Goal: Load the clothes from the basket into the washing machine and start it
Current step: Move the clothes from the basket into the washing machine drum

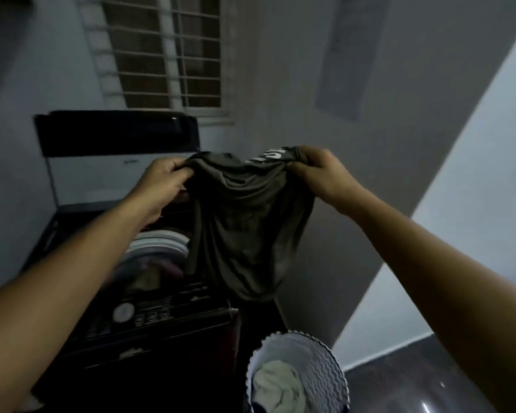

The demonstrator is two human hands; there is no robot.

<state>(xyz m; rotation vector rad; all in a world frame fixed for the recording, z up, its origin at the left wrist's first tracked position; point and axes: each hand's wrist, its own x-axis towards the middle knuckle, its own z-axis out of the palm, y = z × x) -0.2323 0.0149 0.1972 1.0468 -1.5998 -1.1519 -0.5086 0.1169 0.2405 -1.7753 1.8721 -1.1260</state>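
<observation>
An olive-grey T-shirt with white lettering hangs between my two hands, above the right side of the washing machine. My left hand grips its left top edge. My right hand grips the right top edge by the lettering. The top-loading machine is dark, its lid raised at the back, and several clothes lie in the drum. A white laundry basket stands on the floor to the right of the machine, with a pale garment inside.
The control panel with a round dial runs along the machine's near edge. A barred window is behind the machine. A grey wall stands right of the machine, and dark glossy floor lies beyond the basket.
</observation>
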